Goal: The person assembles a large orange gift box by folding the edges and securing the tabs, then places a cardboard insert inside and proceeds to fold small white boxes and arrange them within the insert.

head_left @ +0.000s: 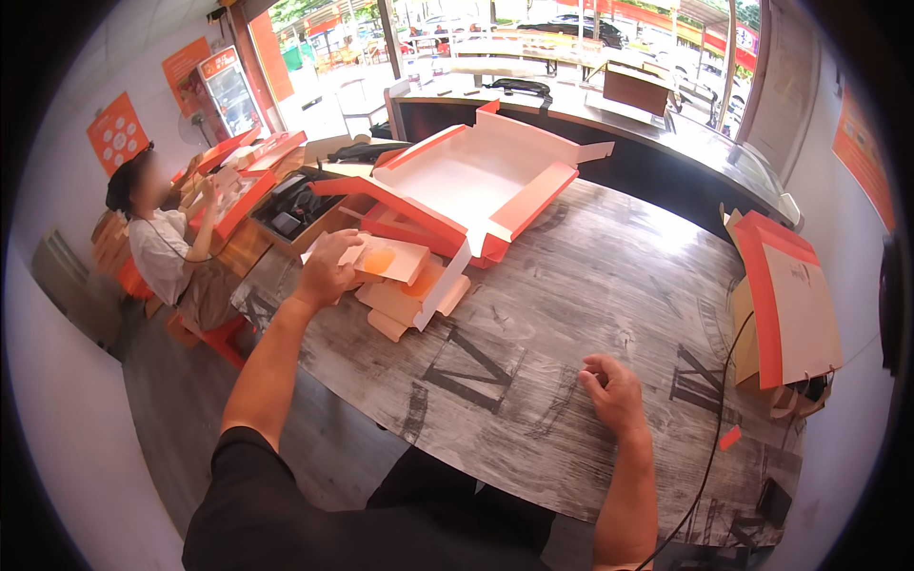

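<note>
My left hand [331, 268] is closed on the near left end of a small cardboard box [405, 262] with an orange round patch on its top. The box lies tilted over another small cardboard box [428, 283] with open flaps, on the left part of the table. Right behind them stands a large shallow box [466, 176], orange-red outside and white inside, with its flaps folded out. Above the bare tabletop on the right, my right hand [614, 392] has loosely curled fingers, a gap between thumb and forefinger, and nothing visible in it.
The grey wood-patterned table [543, 314] carries dark printed numerals. An orange-and-white carton [785, 300] stands at its right edge, near a black cable [719, 447]. A box of dark items [295, 205] is at the left. Beyond it, a seated person [167, 224] handles orange boxes.
</note>
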{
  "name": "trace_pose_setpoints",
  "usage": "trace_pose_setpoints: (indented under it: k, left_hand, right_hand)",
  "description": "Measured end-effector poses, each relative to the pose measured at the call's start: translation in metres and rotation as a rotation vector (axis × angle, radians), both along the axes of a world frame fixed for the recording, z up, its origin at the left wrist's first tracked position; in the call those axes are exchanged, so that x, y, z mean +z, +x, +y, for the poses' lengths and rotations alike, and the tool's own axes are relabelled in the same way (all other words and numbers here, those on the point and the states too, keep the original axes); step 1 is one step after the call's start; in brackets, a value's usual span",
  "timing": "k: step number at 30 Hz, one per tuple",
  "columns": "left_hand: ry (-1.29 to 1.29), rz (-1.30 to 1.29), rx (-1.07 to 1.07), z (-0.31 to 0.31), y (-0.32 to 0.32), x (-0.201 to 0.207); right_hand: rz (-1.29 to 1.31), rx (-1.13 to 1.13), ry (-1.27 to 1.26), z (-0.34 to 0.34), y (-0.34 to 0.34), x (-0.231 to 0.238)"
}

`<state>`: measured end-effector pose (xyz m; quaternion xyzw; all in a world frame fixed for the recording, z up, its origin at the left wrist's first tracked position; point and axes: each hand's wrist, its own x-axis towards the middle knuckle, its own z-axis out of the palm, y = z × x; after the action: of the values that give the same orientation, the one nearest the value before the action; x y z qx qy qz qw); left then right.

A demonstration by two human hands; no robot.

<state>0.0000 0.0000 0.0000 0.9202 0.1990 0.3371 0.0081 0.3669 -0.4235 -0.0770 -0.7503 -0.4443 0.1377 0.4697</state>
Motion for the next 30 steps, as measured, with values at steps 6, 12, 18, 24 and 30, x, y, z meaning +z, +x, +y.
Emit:
trace_pose_setpoints:
  k: [6, 12, 18, 24, 30]
  left_hand:
    - [0.031, 0.020, -0.044, 0.003, 0.046, 0.025]
    - [0.129, 0.270, 0.099, 0.044, 0.094, 0.027]
    - [0.036, 0.347, 0.204, 0.064, 0.131, 0.008]
    - [-0.019, 0.341, 0.185, 0.074, 0.142, 0.002]
    - [0.020, 0.183, 0.072, 0.082, 0.149, 0.018]
  right_hand:
    - [0.004, -0.021, -0.068, -0.003, 0.001, 0.010]
    - [0.005, -0.053, -0.013, 0.005, 0.008, -0.003]
    - [-0.025, -0.022, 0.103, 0.005, 0.013, -0.018]
    - [-0.097, -0.011, 0.057, 0.003, 0.007, -0.005]
    - [-0.087, -0.029, 0.040, 0.002, 0.003, -0.002]
